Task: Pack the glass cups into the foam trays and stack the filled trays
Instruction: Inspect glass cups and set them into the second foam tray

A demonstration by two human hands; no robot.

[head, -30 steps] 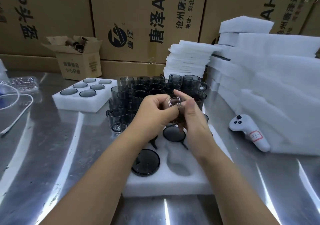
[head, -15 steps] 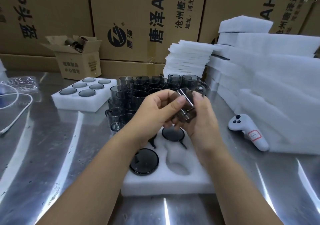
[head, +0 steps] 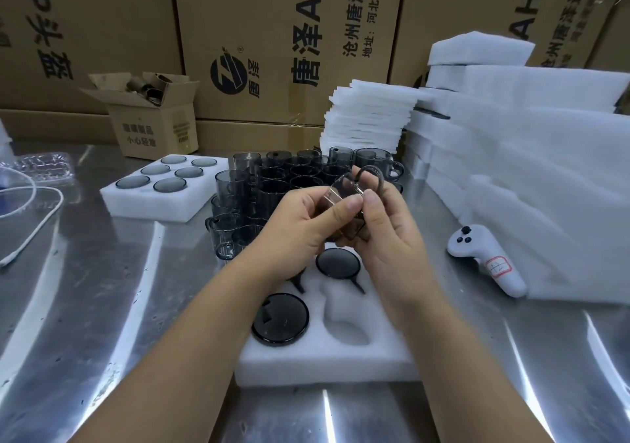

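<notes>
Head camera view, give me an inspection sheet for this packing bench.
Surface: metal table, shiny and scuffed.
Job's things: near tray shows two packed cups and one empty pocket; far tray holds six; loose cups stand between.
Clutter: controller, small open box, plastic wrapper.
Hands: left hand and right hand both grip one cup above the near tray.
Cables: white cable, left edge.
Surroundings: cartons behind, foam stacks right.

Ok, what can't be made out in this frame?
- Head view, near foam tray: far slots hidden by the left hand and right hand; cup count unclear.
- Head view, held glass cup: mostly covered by both hands.
- Head view, small cardboard box: contents too dark and small.
- Head view, foam stack: cut off by the right edge.
</notes>
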